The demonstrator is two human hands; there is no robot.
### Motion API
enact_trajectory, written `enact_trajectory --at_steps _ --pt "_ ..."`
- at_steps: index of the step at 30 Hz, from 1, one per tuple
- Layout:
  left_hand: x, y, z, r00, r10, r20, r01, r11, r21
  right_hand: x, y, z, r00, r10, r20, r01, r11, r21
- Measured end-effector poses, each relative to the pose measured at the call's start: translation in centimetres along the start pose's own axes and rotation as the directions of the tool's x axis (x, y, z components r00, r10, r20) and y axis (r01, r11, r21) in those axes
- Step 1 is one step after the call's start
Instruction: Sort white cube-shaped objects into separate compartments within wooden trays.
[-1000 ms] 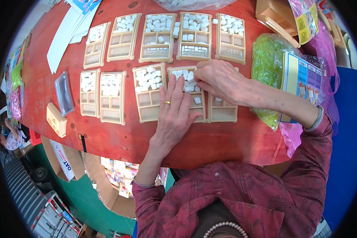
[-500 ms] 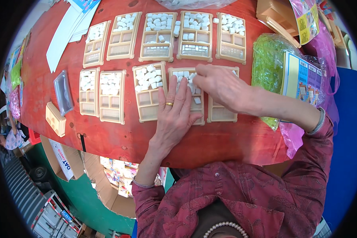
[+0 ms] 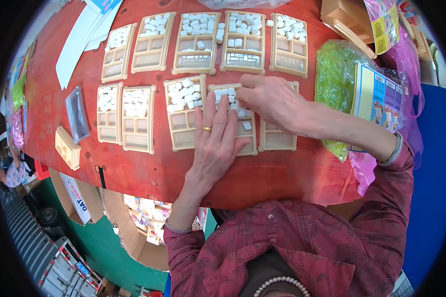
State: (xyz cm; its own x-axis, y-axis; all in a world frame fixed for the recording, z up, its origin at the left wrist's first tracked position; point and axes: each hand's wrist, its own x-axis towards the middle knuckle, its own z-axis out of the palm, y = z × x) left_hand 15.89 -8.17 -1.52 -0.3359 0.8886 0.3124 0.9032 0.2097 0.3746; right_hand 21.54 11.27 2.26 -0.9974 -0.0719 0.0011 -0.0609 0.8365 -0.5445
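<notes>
My left hand [image 3: 214,141], with a gold ring, lies flat on a beige compartment tray [image 3: 238,129] at the front middle of the red table [image 3: 148,171], fingers spread over small white tiles [image 3: 226,95]. My right hand [image 3: 270,99] reaches across from the right and rests on the same tray's upper part, fingers bent over the tiles. Whether it pinches a tile is hidden. A tray with a heap of white tiles [image 3: 184,111] lies just left, and an empty tray [image 3: 278,138] just right.
A back row of several beige trays with white tiles [image 3: 243,42] runs along the table. Two more trays [image 3: 125,116] and a clear plastic lid [image 3: 77,114] lie left. A green bag [image 3: 334,84] and a printed card [image 3: 376,101] sit right. White paper [image 3: 82,39] lies far left.
My right hand has slid left from the right-hand tray onto the middle tray's tiles. My left hand has stayed flat on the tray, shifting only slightly.
</notes>
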Motion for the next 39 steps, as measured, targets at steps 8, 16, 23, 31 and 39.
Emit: enact_trajectory --at_steps 8,16,23,31,39 --pt "0.0 -0.2 -0.2 1.000 -0.015 -0.023 0.014 0.999 -0.037 0.6 -0.1 0.9 0.997 -0.078 -0.029 0.077 0.997 -0.012" --pt "0.0 -0.6 0.0 0.999 -0.025 -0.024 0.024 0.999 -0.049 0.0 -1.7 -0.9 1.000 0.004 0.018 -0.005 0.999 0.042" --pt "0.0 -0.4 0.0 0.998 -0.016 -0.065 0.009 0.994 -0.106 -0.7 -1.2 0.7 0.998 -0.033 0.049 0.030 0.997 0.071" --pt "0.1 -0.4 -0.4 0.994 -0.088 -0.069 0.086 0.996 -0.040 -1.0 -1.2 0.7 0.995 -0.087 0.051 0.086 0.996 0.015" --pt "0.0 -0.3 -0.5 0.996 -0.067 -0.062 0.065 0.997 -0.029 0.0 -0.6 -1.3 0.997 0.066 -0.025 -0.067 0.996 -0.055"
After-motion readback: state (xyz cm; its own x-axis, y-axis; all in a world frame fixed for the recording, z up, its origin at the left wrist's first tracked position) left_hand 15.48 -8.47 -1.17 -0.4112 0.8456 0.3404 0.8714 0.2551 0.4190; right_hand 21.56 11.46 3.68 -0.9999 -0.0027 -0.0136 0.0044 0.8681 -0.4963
